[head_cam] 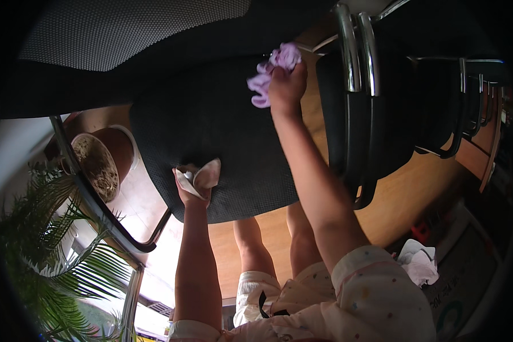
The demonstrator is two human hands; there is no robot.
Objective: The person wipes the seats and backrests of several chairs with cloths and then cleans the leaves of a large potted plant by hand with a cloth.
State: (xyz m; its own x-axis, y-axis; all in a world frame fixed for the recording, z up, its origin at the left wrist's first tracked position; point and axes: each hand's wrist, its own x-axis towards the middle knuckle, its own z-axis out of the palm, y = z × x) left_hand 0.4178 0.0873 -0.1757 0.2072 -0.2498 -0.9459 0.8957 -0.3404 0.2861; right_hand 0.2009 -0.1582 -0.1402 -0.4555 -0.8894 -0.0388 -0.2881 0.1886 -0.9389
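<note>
A crumpled light purple cloth [261, 85] is in the grip of my right hand [285, 87], which is raised near the back of the black chair seat [239, 141]. Close to the seat's front left corner, my left hand [190, 190] holds a folded beige piece [207, 174], probably cloth. A small white spot shows inside its fold. Most of the left fingers are hidden behind this piece. Above the seat rises the chair's dark mesh backrest [124, 30].
More black chairs with chrome armrests [359, 55] line up at the right. On the left, a pot of soil [96, 166] stands beyond the chair's armrest [98, 205], near palm fronds [77, 273]. A white crumpled item [418, 263] lies at lower right. The floor [393, 205] looks wooden.
</note>
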